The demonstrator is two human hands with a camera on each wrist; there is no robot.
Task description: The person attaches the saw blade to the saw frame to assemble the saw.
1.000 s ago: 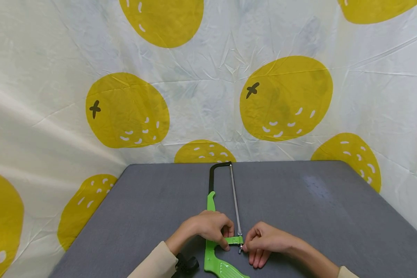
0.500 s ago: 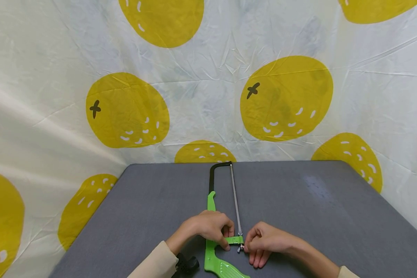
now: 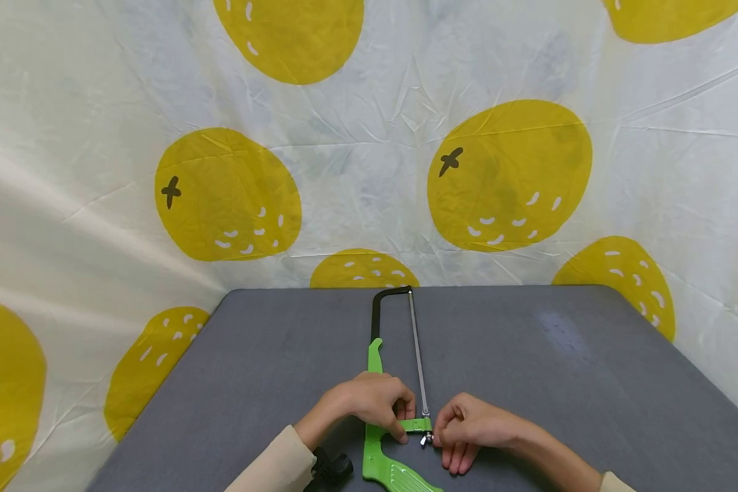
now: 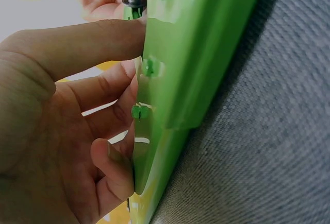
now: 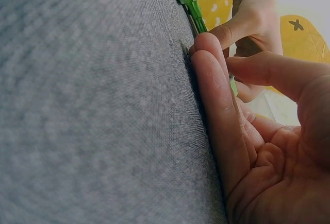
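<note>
A hacksaw with a green handle [image 3: 375, 465], black front frame [image 3: 376, 314] and thin metal blade [image 3: 417, 355] lies flat on the grey table, pointing away from me. My left hand [image 3: 378, 402] grips the green frame close to its short cross arm [image 3: 415, 425], thumb on the near side and fingers beyond. In the left wrist view, its fingertips press against the green frame [image 4: 180, 64]. At the end of that arm sits a small metal wing nut [image 3: 426, 441]. My right hand [image 3: 475, 425] pinches at it with thumb and forefinger, the other fingers resting low against the table.
The grey table [image 3: 559, 383] reaches back to a white curtain [image 3: 357, 191] printed with yellow fruit, which also runs along the left and right sides. A black wrist-worn device [image 3: 332, 467] is under my left forearm.
The wing nut has turned, its visible wing now at a different slant. Both hands and the hacksaw stay in nearly the same place.
</note>
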